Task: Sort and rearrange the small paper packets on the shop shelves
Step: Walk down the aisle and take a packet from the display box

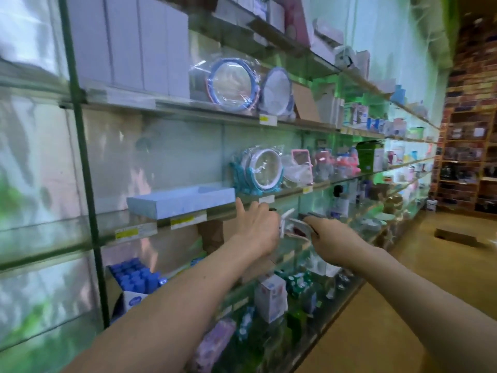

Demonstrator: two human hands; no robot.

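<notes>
Both my arms reach into the glass shelving, just under the middle glass shelf point(285, 193). My left hand point(256, 224) has its thumb raised and its fingers curled round the left end of a small white and dark red packet point(294, 227). My right hand point(332, 234) grips the right end of the same packet, with a thin dark strip along its top. The frame is blurred, so the packet's print is unreadable and the fingertips are hidden behind it.
A light blue flat box point(183, 201) lies on the shelf left of my hands. Wrapped round mirrors point(262, 168) stand above them. Blue bottles point(134, 275) and small white boxes point(270, 297) fill the lower shelves. A wooden floor point(403, 278) runs along on the right.
</notes>
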